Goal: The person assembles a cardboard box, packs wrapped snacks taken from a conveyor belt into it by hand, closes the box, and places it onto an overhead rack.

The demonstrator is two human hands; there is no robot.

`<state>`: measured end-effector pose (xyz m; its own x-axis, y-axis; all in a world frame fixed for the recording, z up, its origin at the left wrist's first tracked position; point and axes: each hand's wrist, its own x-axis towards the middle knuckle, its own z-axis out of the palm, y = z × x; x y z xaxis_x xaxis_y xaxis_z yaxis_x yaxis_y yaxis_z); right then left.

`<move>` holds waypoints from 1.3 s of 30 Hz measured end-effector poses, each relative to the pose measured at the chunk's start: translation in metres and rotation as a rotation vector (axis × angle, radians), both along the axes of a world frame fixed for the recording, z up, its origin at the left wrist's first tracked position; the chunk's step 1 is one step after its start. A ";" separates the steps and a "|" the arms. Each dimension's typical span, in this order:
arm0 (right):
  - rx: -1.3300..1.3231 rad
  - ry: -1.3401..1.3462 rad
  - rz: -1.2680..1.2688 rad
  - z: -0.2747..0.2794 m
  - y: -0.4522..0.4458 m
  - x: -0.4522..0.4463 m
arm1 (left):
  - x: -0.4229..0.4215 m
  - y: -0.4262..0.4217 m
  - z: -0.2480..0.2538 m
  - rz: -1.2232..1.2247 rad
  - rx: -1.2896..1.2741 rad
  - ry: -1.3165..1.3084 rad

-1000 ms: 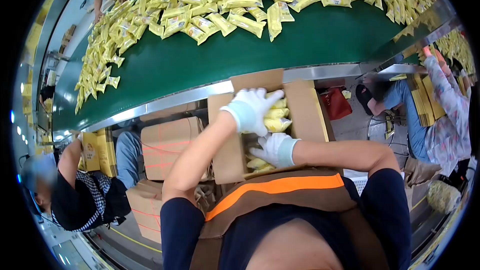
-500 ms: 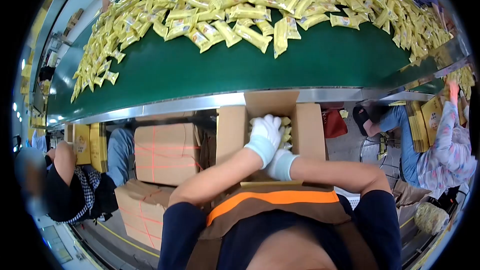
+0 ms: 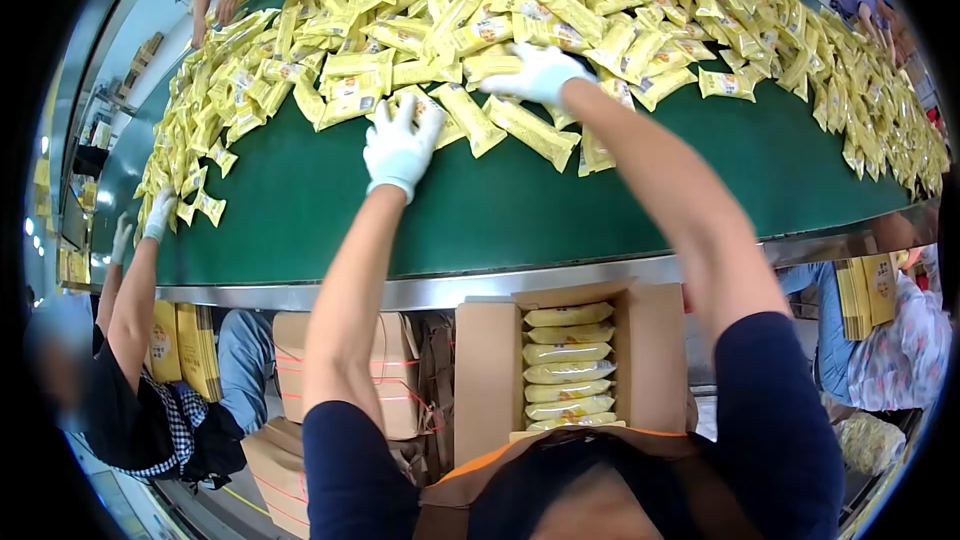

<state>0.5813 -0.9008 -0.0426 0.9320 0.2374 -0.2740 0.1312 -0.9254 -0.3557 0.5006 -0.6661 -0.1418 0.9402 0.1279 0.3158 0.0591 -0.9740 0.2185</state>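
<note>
Both hands wear white gloves and reach over the green belt [image 3: 480, 220]. My left hand [image 3: 402, 145] has its fingers spread on the near edge of the pile of yellow packets [image 3: 570, 8]. To its right, my right hand [image 3: 537, 74] lies over packets with its fingers stretched out to the left. Neither hand is wrapped round a packet. Below the belt's metal edge an open cardboard box [image 3: 487, 365] stands in front of my body, its flaps spread. A column of several yellow packets [image 3: 568, 352] lies inside it.
Cardboard boxes with red straps [image 3: 345, 365] stand left of the open box. A co-worker [image 3: 130, 400] at the far left has gloved hands at the belt. Other people are at the far side and at the right, near folded yellow cartons [image 3: 866, 295].
Both of my hands have left the open box and moved forward onto the packets on the belt. The row inside the box is now uncovered. The left co-worker's hands have reached the belt.
</note>
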 end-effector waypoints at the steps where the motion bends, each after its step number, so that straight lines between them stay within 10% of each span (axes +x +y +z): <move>1: 0.032 -0.158 0.000 -0.017 0.011 -0.005 | 0.002 -0.010 -0.001 0.073 0.059 0.021; 9: -0.215 -0.051 0.579 0.005 -0.079 -0.043 | -0.090 -0.002 0.053 -0.365 -0.291 0.175; 11: -0.181 -0.401 0.648 -0.009 -0.110 -0.041 | -0.125 -0.007 0.071 -0.354 -0.116 0.212; 13: 0.011 -0.723 0.547 -0.017 -0.130 -0.062 | -0.147 -0.013 0.076 -0.301 0.230 0.126; 18: 0.046 -0.323 0.571 0.008 -0.154 -0.136 | -0.160 -0.026 0.077 -0.193 0.377 0.057; 27: 0.108 -0.554 0.538 -0.037 -0.180 -0.187 | -0.108 -0.066 0.090 -0.349 -0.391 -0.225; 31: 0.002 -0.202 0.479 -0.011 -0.166 -0.183 | -0.068 -0.102 0.081 -0.515 -0.163 0.120; 37: 0.528 -0.248 -0.259 0.002 -0.174 -0.121 | -0.044 -0.093 0.076 -0.403 0.161 0.419; 39: 0.130 -0.325 -0.123 -0.022 -0.164 -0.105 | -0.058 -0.083 0.075 -0.417 0.160 0.387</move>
<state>0.4762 -1.0647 -0.0650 0.9891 0.1317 0.0657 0.1472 -0.8909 -0.4296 0.4431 -0.7495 -0.0665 0.9515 -0.2983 -0.0752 -0.2898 -0.9512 0.1062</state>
